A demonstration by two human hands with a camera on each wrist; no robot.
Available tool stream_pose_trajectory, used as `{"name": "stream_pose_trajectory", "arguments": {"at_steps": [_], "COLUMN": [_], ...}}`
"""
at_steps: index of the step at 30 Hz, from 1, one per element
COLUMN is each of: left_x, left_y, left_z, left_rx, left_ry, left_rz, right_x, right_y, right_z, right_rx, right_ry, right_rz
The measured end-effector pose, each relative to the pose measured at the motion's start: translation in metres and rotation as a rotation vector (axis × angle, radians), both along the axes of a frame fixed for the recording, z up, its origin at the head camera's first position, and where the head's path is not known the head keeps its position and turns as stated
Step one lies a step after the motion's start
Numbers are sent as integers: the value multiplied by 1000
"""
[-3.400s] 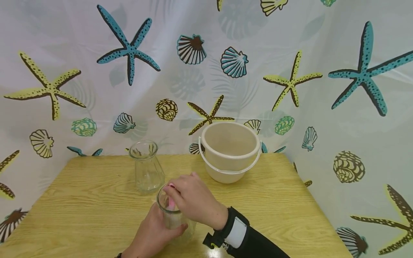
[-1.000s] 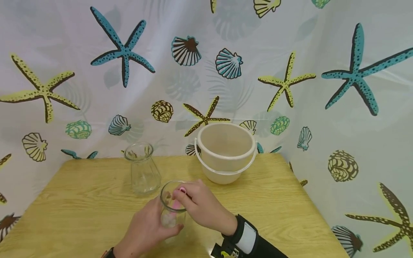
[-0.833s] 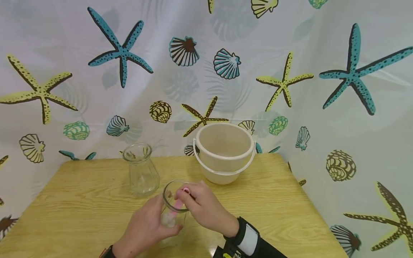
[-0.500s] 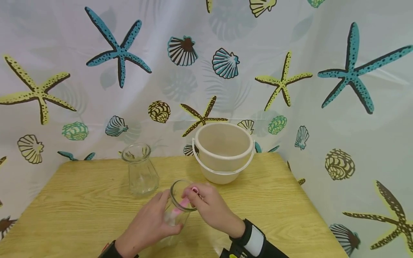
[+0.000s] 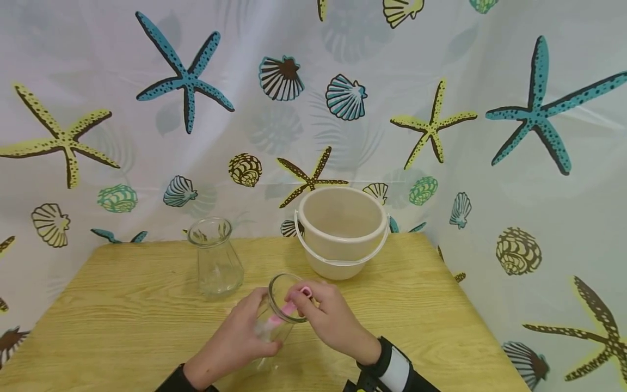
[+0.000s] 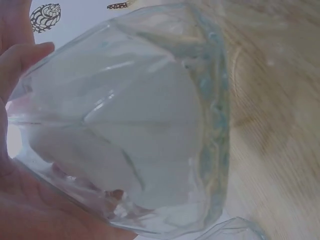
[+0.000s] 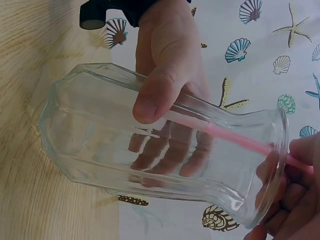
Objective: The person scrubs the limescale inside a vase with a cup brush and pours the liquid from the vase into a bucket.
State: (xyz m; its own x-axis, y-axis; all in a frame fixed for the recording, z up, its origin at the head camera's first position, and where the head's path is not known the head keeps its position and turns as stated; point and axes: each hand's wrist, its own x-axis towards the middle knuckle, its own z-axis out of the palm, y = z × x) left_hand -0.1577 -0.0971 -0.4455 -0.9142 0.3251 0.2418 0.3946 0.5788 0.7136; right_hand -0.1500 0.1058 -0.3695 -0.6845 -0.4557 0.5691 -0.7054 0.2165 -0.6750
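Note:
In the head view my left hand [image 5: 240,337] grips a clear glass jar [image 7: 100,115] around its body. The jar is tilted, its mouth leaning toward the right. My right hand [image 5: 330,318] pinches the looped end of a pink-handled bottle brush [image 5: 290,308] at the jar's rim. The brush slants down inside the glass; its whitish head shows only faintly. In the right wrist view the left thumb [image 7: 152,100] and fingers wrap the jar, and the pink handle runs out through the mouth. The faceted jar base [image 6: 215,120] fills much of the left wrist view.
A second clear glass jar [image 5: 217,267] stands upright at the back left of the wooden table [image 5: 122,305]. A cream bucket [image 5: 338,250] with a white handle stands behind the hands. A curtain [image 5: 294,125] printed with starfish and shells hangs behind and at the right.
The held jar has gone from nearly upright to tilted toward the right. Both hands have shifted right with it, and the brush handle now slants more. The bucket and second jar have stayed put.

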Motion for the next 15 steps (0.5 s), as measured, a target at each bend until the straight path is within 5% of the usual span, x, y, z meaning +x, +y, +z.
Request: {"name": "stream_pose_trajectory", "arguments": {"at_steps": [15], "left_x": [-2], "left_y": [1], "left_z": [-2], "left_rx": [-5], "left_ry": [-25], "left_rz": [21], "right_x": [0], "right_y": [5], "right_z": [1], "right_rx": [-13], "right_ry": [-60], "right_rz": [58]}}
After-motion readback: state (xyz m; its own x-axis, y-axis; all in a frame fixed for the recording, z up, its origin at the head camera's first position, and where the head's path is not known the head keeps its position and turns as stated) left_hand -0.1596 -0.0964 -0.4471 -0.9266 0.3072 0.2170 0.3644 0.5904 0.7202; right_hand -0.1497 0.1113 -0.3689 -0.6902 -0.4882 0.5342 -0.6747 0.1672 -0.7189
